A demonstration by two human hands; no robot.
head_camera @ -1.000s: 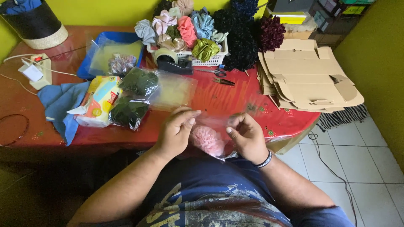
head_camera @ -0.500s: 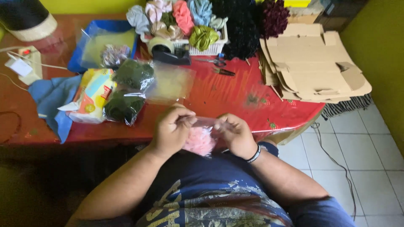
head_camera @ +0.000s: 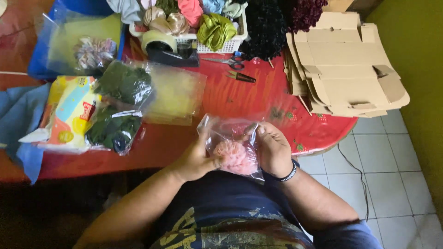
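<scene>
Pink fluffy scrunchie sits inside a clear plastic bag, low in the middle of the frame. Left hand and right hand both pinch the bag tight, just over the red table edge.

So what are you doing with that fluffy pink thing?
A person sitting at a red table holds a clear plastic bag in both hands, with a fluffy pink scrunchie inside it. The left hand grips the bag's left side and the right hand pinches its top right edge. On the table lie more bagged dark green scrunchies, a white basket of colourful ones, scissors, and a stack of flat cardboard boxes.
</scene>
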